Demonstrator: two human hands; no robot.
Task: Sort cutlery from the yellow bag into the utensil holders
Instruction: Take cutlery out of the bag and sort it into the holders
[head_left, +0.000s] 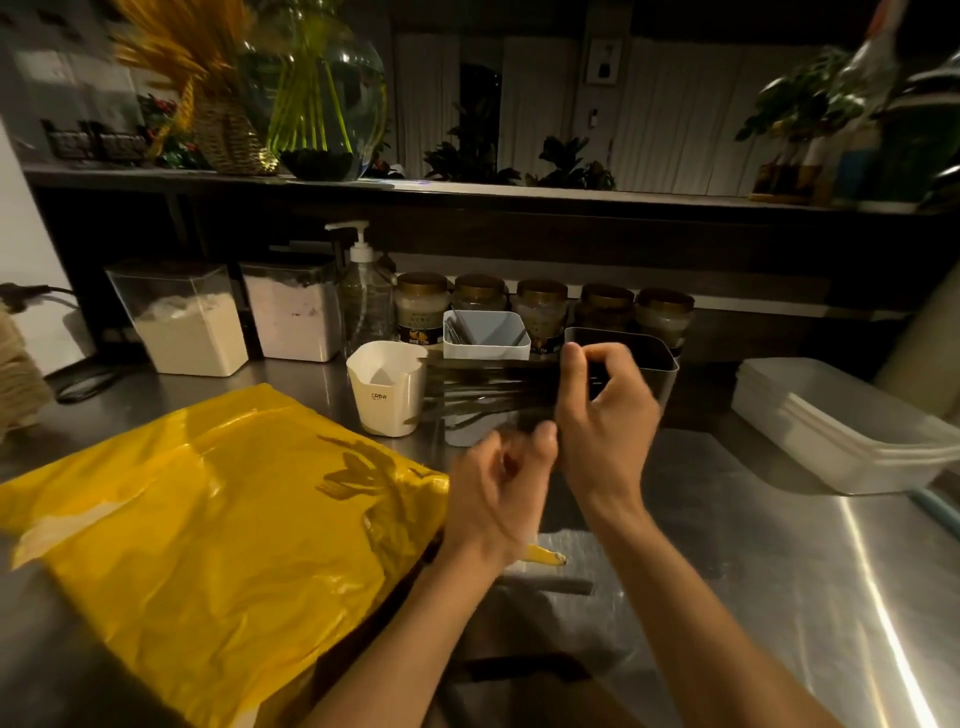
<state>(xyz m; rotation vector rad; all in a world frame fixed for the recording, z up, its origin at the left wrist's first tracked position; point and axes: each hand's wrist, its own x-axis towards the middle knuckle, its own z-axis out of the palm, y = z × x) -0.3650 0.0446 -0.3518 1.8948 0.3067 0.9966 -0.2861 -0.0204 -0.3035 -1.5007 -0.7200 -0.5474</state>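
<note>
A crinkled, glossy yellow bag lies flat on the left of the brushed steel desk, its mouth turned toward the person's forearms. Above the desk the right grip is curled round a bundle of cutlery, dark, slim and motion-blurred, lying roughly level and reaching left toward the holders. The left grip sits just beside it with fingers bent and thumb raised near the bundle; I cannot tell whether it clasps anything. Behind the bundle stand 3 holders: a white holder shaped like a rounded cup with small lettering, a pale blue holder, boxy and already carrying a few thin utensils, and a dark holder, rectangular and partly hidden by the right grip. Further back runs a row of 5 glass jars with brassy lids, a clear pump bottle and 2 square clear tubs of pale powder. Stacked white trays rest at the right edge, and a round glass vase stands on the dark shelf above
</note>
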